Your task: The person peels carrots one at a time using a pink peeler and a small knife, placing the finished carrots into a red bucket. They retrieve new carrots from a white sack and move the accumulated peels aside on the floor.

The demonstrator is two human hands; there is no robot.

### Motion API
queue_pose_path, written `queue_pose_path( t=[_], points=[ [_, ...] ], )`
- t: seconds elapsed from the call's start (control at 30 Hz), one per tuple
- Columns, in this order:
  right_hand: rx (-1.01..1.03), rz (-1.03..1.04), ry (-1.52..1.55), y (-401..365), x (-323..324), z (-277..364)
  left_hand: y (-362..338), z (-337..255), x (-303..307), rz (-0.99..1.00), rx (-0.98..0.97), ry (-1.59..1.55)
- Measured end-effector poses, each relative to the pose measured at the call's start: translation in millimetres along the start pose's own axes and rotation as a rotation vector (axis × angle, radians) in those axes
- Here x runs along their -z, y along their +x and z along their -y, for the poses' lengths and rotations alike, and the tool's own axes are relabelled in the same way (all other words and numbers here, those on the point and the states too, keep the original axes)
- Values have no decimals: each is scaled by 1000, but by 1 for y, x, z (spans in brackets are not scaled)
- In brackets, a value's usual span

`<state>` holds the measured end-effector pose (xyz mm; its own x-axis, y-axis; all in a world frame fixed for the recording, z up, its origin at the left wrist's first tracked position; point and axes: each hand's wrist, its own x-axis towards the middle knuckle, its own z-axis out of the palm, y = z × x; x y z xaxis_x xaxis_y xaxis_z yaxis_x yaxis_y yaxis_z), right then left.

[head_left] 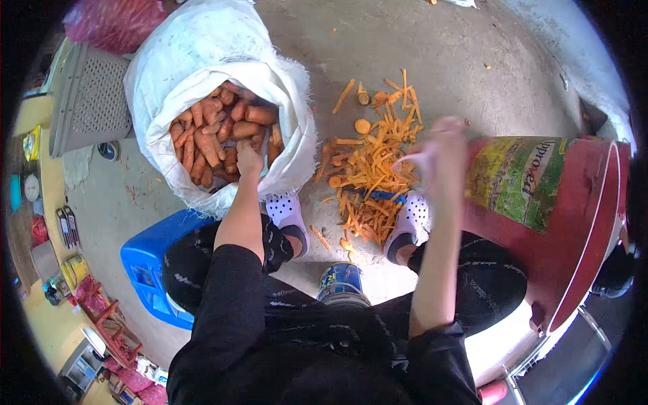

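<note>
Reddish-brown carrots fill the mouth of a white woven sack, its rim rolled back. My left hand reaches into that opening, down among the carrots, its fingers mostly hidden. Motion smears my right hand, raised between the peel heap and a red tub. A pale pinkish streak shows at its left side; I cannot tell whether it is a held tool or a finger. Below on the floor lies a heap of orange carrot peels, with a few cut round ends among them.
My feet in lilac clogs flank the heap's near end. A blue strip lies in the peels. Between my legs stands a small labelled bucket. A blue plastic stool, a grey crate and a red mesh sack are leftward.
</note>
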<state>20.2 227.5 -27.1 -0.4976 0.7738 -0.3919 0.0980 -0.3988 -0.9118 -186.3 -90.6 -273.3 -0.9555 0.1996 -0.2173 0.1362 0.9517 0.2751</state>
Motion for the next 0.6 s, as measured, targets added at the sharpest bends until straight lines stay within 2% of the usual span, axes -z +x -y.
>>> queue_pose_path(
  t=[0.03, 0.07, 0.1, 0.17, 0.2, 0.27, 0.3, 0.33, 0.37, 0.47, 0.5, 0.53, 0.57, 0.6],
  points=[
    [-157, 69, -158, 9, -2, -31, 6, 8, -12, 6, -44, 31],
    [-204, 173, -232, 21, 7, -78, 10, 11, -22, 10, -85, 58],
    [-301, 239, -209, 33, 23, -137, 8, 6, -24, 15, -46, 49],
    [-271, 162, -778, 25, 35, -197, 12, -8, -21, 10, 33, 32],
    [-271, 231, -878, 19, 36, -208, 22, 10, -44, -26, 48, 143],
    [-275, 364, -1080, 9, 43, -225, 22, -15, -10, 128, 141, 130],
    [-278, 415, -917, 8, 45, -238, 22, -27, 0, 205, 183, 122],
    [-280, 459, -754, 7, 48, -251, 22, -24, -8, 81, 164, 92],
    [-280, 500, -590, 5, 50, -264, 21, -22, -17, 66, 165, 104],
    [-112, 295, -564, 9, 48, -273, 20, -24, -19, 45, 179, 159],
    [-35, 225, -564, 10, 48, -273, 23, -10, -30, 19, 85, 187],
    [-18, 270, -904, 10, 53, -257, 26, 15, -49, -6, -11, 218],
    [36, 302, -1116, 10, 62, -254, 29, 29, -58, -36, -107, 245],
    [95, 329, -1329, 5, 74, -252, 19, 16, -42, -2, -86, 147]
  ],
)
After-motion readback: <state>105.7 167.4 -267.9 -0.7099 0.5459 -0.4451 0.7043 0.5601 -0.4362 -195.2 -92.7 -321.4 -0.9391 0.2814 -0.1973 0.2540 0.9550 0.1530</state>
